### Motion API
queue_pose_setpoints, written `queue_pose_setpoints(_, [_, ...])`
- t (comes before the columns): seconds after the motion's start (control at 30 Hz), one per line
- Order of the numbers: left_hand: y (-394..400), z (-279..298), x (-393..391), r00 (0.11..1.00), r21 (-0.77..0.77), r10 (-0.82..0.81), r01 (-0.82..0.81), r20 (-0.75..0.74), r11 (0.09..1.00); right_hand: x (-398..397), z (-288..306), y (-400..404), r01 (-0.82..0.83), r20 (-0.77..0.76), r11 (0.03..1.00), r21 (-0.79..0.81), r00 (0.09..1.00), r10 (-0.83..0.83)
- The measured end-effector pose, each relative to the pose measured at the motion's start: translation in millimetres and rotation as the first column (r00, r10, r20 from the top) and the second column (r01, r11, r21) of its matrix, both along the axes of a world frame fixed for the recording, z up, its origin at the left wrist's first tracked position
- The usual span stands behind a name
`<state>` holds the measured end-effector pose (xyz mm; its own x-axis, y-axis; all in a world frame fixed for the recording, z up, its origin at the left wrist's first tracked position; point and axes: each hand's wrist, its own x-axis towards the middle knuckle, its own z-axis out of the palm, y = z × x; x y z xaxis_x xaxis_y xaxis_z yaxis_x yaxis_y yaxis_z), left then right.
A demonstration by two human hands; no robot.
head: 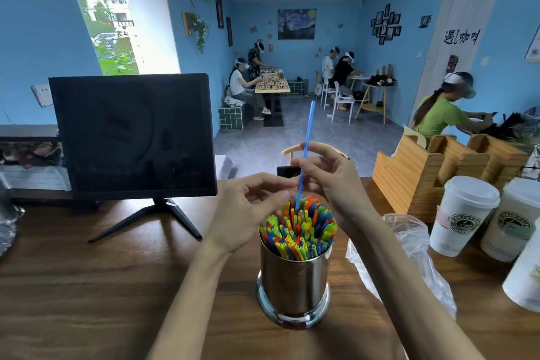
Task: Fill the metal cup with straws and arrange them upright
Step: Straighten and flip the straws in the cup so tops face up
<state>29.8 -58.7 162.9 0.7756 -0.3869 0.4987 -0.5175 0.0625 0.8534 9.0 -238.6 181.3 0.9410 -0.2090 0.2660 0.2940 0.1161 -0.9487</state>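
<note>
Head view first, and the only one: metal cup stood upright on the wooden counter, near its front edge, already packed nearly full with coloured straws whose tips fanned out just above the rim. One blue straw rose far above the rest, leaning slightly to the right, with its lower end down among the tips of the bundle. By my reading, the step in hand was the seating of a late straw, with the filling almost done and the tidying into an upright stand yet to finish. The next move seemed to call for a straight push downward, guided between crowded neighbours so the thin tube would not buckle or splay them. The right hand pinched the blue straw partway up its shaft between thumb and curled fingers, with one finger stretched out behind it. The left hand hovered at the cup's far-left rim, its fingers bent inward toward the straw's base and the bundle tips; whether they gripped the straw or only touched it could not be told. A crumpled clear plastic bag lay just right of the cup, lidded paper cups beyond it, and a dark monitor stood to the left
</note>
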Motion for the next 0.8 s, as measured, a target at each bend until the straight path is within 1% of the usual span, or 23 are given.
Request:
queue_pose_setpoints(0.07, [-3,-10,12,0.982,-0.059,0.183,-0.186,-0.056,0.981,1,-7,-3,0.142,0.1,0.971,-0.193,0.987,-0.125])
queue_pose_setpoints(0.1, [-4,-15,20,0.962,-0.03,0.264,-0.267,-0.069,0.963,2,-9,-5,0.189,0.146,0.943,-0.275,0.977,-0.154])
queue_pose_setpoints(0.13, [-5,-20,28,0.948,0.037,0.311,-0.309,-0.07,0.95,3,-11,-7,0.228,0.185,0.908,-0.351,0.968,-0.172])
queue_pose_setpoints(0.2, [-6,-30,39,0.944,0.22,0.324,-0.302,-0.069,0.928,5,-15,-9,0.282,0.231,0.826,-0.488,0.954,-0.19])
queue_pose_setpoints(0.23, [-7,-34,42,0.942,0.282,0.328,-0.297,-0.068,0.912,6,-17,-10,0.294,0.24,0.782,-0.55,0.952,-0.189])
queue_pose_setpoints(0.27, [-8,-38,44,0.94,0.308,0.335,-0.3,-0.064,0.903,6,-19,-11,0.294,0.239,0.738,-0.607,0.954,-0.183])
queue_pose_setpoints(0.33, [-10,-43,45,0.939,0.303,0.337,-0.302,-0.07,0.904,6,-24,-12,0.266,0.211,0.674,-0.689,0.963,-0.165])
queue_pose_setpoints(0.43, [-11,-45,47,0.935,0.285,0.334,-0.29,-0.119,0.913,7,-30,-11,0.286,0.22,0.622,-0.729,0.958,-0.182])
queue_pose_setpoints(0.5, [-9,-45,49,0.936,0.291,0.33,-0.283,-0.124,0.914,10,-31,-12,0.307,0.238,0.603,-0.736,0.952,-0.194])
queue_pose_setpoints(0.63, [-7,-44,50,0.937,0.306,0.32,-0.267,-0.14,0.914,15,-31,-16,0.287,0.228,0.541,-0.791,0.958,-0.177])
queue_pose_setpoints(0.8, [-8,-38,50,0.928,0.358,0.299,-0.207,-0.222,0.91,16,-37,-12,0.353,0.267,0.504,-0.788,0.934,-0.237])
